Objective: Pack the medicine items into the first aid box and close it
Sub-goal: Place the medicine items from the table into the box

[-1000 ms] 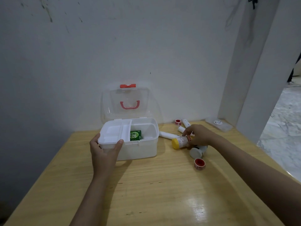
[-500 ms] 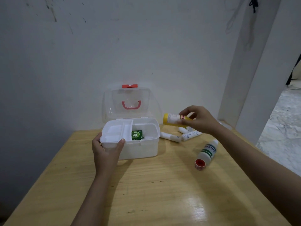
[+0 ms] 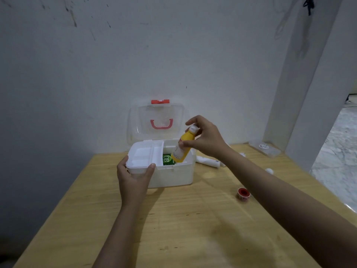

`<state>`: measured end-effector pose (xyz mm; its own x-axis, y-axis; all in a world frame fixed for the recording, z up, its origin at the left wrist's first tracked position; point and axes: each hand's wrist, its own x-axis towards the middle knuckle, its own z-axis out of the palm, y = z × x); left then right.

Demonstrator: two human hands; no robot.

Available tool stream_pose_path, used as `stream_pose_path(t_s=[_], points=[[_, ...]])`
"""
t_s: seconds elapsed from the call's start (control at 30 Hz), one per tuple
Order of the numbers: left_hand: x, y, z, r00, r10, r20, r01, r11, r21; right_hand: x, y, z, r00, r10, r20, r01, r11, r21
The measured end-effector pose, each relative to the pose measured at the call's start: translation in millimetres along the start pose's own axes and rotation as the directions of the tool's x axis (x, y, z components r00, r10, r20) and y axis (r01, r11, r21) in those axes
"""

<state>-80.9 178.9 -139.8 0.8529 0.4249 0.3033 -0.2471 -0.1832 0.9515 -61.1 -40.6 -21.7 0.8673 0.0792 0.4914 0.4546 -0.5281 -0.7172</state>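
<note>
The white first aid box (image 3: 173,176) stands open on the wooden table, its clear lid (image 3: 157,120) with a red handle raised against the wall. My left hand (image 3: 133,180) grips the box's front left corner, by the white inner tray (image 3: 144,154). My right hand (image 3: 205,139) holds a yellow bottle (image 3: 182,147) tilted over the box's right compartment, its lower end just inside the rim. A green packet (image 3: 167,159) lies in that compartment. White tubes (image 3: 207,161) lie on the table right of the box, partly hidden by my right forearm.
A red-capped tape roll (image 3: 243,194) lies on the table to the right of the box. A flat clear case (image 3: 264,147) sits at the table's far right corner by a white pillar. The wall runs close behind the box.
My right hand picked the yellow bottle up from the table, carried it left and tipped it down into the box's right compartment. My left hand stayed on the box.
</note>
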Motion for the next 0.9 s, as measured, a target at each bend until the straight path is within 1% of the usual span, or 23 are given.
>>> stream_pose_path(t_s=[0.27,0.43,0.77,0.83,0.9], points=[[1,-2,-1,1.000,-0.002,0.012,0.002,1.000,0.016,-1,4,15,0.991,0.043,0.127,-0.037,0.998,-0.049],[0,0,0,1.000,0.005,0.002,-0.005,1.000,0.017,-9,13,23,0.972,0.064,0.224,-0.018,0.979,-0.204],[-1,0,1,1.000,0.006,-0.007,-0.006,1.000,0.011,-20,26,25,0.992,-0.001,0.124,0.030,0.973,-0.230],[-1,1,1,1.000,0.008,-0.010,-0.008,1.000,0.011,-23,29,24,0.992,-0.009,0.130,0.035,0.978,-0.205],[-2,1,1,1.000,0.011,-0.013,-0.011,1.000,0.011,-27,32,22,0.994,-0.012,0.106,0.027,0.990,-0.140]])
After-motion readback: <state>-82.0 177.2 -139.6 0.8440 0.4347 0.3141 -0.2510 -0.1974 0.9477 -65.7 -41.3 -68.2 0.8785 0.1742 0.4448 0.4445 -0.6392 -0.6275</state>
